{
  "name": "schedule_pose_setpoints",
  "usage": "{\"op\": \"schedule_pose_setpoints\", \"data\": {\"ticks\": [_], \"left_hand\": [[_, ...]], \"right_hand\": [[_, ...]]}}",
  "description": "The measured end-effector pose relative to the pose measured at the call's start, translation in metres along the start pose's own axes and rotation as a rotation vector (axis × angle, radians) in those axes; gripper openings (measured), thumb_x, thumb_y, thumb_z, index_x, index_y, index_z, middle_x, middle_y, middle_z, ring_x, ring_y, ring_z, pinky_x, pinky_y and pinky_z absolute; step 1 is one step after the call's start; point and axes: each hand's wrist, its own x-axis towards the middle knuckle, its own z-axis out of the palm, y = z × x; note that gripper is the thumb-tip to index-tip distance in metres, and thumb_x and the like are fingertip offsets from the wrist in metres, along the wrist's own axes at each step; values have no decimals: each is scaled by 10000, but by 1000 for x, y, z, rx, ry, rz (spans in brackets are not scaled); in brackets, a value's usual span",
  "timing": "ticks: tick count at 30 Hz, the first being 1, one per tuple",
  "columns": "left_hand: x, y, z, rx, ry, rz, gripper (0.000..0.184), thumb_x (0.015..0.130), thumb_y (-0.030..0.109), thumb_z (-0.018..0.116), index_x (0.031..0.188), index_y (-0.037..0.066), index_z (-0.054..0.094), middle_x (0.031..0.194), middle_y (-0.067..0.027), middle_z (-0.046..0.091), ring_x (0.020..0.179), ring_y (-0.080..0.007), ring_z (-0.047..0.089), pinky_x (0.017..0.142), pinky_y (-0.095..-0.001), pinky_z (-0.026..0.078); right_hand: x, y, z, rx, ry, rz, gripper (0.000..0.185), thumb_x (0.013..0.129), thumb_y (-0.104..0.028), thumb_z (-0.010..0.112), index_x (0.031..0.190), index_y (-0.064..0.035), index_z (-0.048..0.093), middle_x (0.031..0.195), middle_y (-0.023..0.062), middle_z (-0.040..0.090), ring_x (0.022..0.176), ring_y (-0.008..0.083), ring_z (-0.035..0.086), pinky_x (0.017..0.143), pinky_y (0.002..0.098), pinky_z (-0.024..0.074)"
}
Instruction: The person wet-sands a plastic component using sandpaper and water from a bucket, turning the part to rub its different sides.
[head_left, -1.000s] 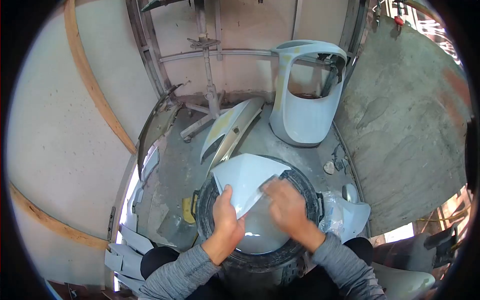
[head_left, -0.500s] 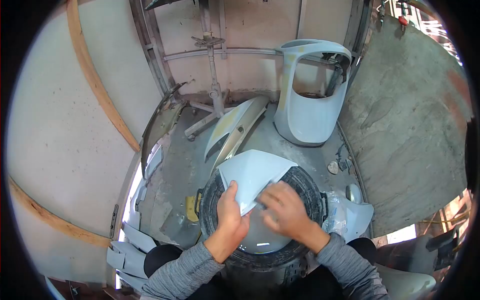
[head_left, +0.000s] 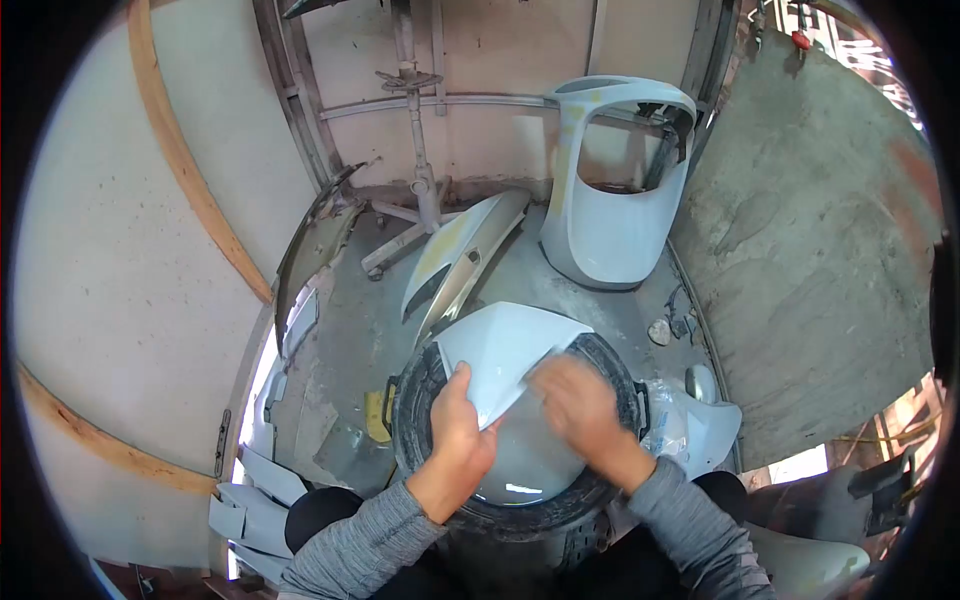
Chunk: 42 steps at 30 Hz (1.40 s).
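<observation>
A glossy white, pointed plastic panel [head_left: 505, 350] is tilted over a round black tub [head_left: 412, 400] of cloudy water [head_left: 525, 455]. My left hand [head_left: 462, 435] grips the panel's lower left edge, thumb on top and fingers underneath. At the panel's right edge is my right hand [head_left: 580, 405], blurred by motion. Its fingers look bent and pressed together, and something small and dark shows at the fingertips, too blurred to name.
Beyond the tub lie a long white and yellowish panel [head_left: 450, 250] and a large white fairing [head_left: 615, 230]. A wheeled metal stand [head_left: 422, 180] is behind. Grey-white pieces [head_left: 260, 510] sit at left, a plastic-wrapped part [head_left: 690, 425] at right. A concrete slab [head_left: 810, 250] leans on the right.
My right hand has moved slightly up and right along the panel's edge. The left hand keeps its hold, and the panel has barely shifted. The whole view has slid a little left.
</observation>
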Motion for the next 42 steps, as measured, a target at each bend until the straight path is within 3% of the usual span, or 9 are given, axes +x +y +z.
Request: {"op": "schedule_pose_setpoints", "data": {"ticks": [10,14,17,22,25,29,33,36,42], "left_hand": [[4,-6,3,42,70,51,446,1041,315,545,1361,9,488,1261,-136,612,1101,-281,638,938,-435,536],[15,-9,-10,11,-64,-44,445,1037,308,554,1364,13,488,1257,-130,609,1106,-275,633,943,-438,534],[0,-3,-1,-5,18,-2,440,1032,303,561,1359,17,492,1241,-126,614,1097,-266,639,942,-421,540],[3,-4,-3,-15,-66,68,377,1026,291,556,1307,43,522,1205,-96,614,1066,-233,640,878,-411,545],[-3,3,-4,84,-64,82,456,1016,325,583,1345,21,500,1238,-103,623,1082,-239,649,944,-399,540],[1,2,-10,94,-117,63,467,1016,337,581,1353,26,498,1241,-103,622,1080,-237,650,941,-397,540],[-5,5,-7,104,-82,54,460,1022,349,564,1354,38,502,1244,-105,622,1093,-239,644,934,-394,538],[-4,4,-7,84,-108,65,461,1023,353,559,1358,42,500,1247,-107,622,1103,-245,640,941,-398,533],[-1,6,-13,86,-128,63,445,1023,348,560,1346,48,504,1246,-99,620,1109,-245,635,955,-409,524]], "right_hand": [[-4,9,3,-98,28,58,247,736,-78,678,979,-88,716,1052,79,711,1015,238,691,817,379,543],[-2,-45,-4,5,-162,24,268,745,3,634,986,-64,728,1014,102,717,968,313,694,883,409,549],[-7,23,1,-89,22,82,312,721,-69,691,1030,-100,725,1074,65,717,1044,237,691,829,387,534],[1,-26,-8,15,-40,-89,266,731,-39,660,990,-53,718,1007,99,714,957,304,685,826,416,532],[0,37,-14,-111,93,139,320,689,-93,715,1007,-74,736,1035,93,719,1026,273,697,858,439,534],[2,-14,-17,10,67,-71,262,721,-19,637,964,-37,734,1025,125,720,959,315,687,867,423,537],[-13,33,-12,-92,117,187,247,716,-82,672,950,-84,750,1004,93,719,1016,272,688,927,424,535],[2,-19,-15,-43,100,-72,225,730,-76,661,940,-63,740,973,110,711,947,295,681,881,441,539],[3,1,-20,-45,165,85,235,727,17,615,933,-28,720,972,131,713,930,313,687,872,426,540]]}}
